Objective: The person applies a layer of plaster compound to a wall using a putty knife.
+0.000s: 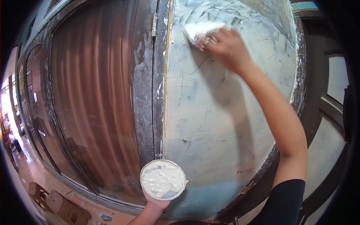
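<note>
My right hand (227, 47) grips a putty scraper (202, 32) coated with white paste, its edge against the upper part of the wall panel (213, 127). White smears and dark scratch marks cover that panel, and bluish paint shows along its bottom. Low in front of the panel, my left hand (157, 201) holds a round tub of white putty (163, 180) from below, its open top facing me. The fingers under the tub are mostly hidden.
To the left stands a dark wooden door frame (144, 93) with a hinge (154, 25) and a glass pane backed by a brown curtain (90, 101). Brown plastic stools (63, 206) are on the floor at lower left. A dark panelled door (322, 105) is at right.
</note>
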A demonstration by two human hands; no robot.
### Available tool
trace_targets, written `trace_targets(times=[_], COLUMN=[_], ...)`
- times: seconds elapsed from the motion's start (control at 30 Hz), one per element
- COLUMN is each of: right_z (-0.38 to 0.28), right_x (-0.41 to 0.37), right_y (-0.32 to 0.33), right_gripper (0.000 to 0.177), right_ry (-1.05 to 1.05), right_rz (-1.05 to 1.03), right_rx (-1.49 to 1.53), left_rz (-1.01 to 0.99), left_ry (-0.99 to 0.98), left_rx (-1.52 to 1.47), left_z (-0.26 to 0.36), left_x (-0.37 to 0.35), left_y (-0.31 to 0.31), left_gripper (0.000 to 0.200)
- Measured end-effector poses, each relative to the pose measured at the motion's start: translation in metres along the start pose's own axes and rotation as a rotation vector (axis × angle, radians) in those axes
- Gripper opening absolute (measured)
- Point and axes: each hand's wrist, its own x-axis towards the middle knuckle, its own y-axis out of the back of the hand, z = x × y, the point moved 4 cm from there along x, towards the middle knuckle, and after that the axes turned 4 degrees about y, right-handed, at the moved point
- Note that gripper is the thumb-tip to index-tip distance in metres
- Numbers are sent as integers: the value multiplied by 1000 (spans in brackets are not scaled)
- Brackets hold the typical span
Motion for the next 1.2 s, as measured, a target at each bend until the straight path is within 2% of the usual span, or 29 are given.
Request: trace_targets(times=[0.07, 0.13, 0.2, 0.27, 0.43, 0.47, 0.57, 0.67, 0.77, 0.8, 0.87, 0.93, 1.0, 1.1, 1.2], right_z=[-30, -28, -5, 0, -66, -82, -122, -166, -208, -222, -248, -253, -254, -257, -251], right_x=[-10, -7, 0, -1, -22, -23, -33, -40, -59, -66, -81, -87, -90, -93, -100], right_y=[11, 14, 14, 5, 18, 33, 66, 101, 119, 124, 120, 120, 119, 121, 119], right_gripper=[29, 30, 29, 27, 20, 18, 13, 6, 18, 18, 25, 25, 25, 26, 24], right_ry=[93, 88, -62, -97, 101, 107, 65, -28, -135, -135, -269, -311, -354, -401, -438], right_rz=[64, 80, 147, 134, 15, 102, 129, -33, -309, -308, -471, -506, -545, -566, -603], right_rx=[23, 34, -3, -64, 50, 65, 270, 595, 998, 999, 1384, 1461, 1537, 1591, 1578], left_rz=[-14, -17, -24, -24, -15, 7, 38, -23, 20, 23, -52, -5, -42, -59, -10], left_ry=[11, 13, 38, 52, 37, 14, 16, 46, 61, 86, 97, 158, 167, 155, 97], left_rx=[5, 21, 10, 7, 6, 19, -6, -16, -16, -44, -50, -33, -31, -99, -29], left_z=[1, 2, 1, -2, 0, 0, 1, -5, -16, -21, -26, -31, -33, -37, -40], left_x=[0, -1, -1, -1, 0, 0, 1, 4, 11, 13, 13, 10, 11, 8, 11], left_y=[-3, -5, -6, -7, -3, -1, 6, -4, 1, 6, 8, 6, 4, 6, 14], left_gripper=[67, 68, 69, 69, 69, 68, 68, 68, 66, 65, 63, 62, 62, 61, 60])
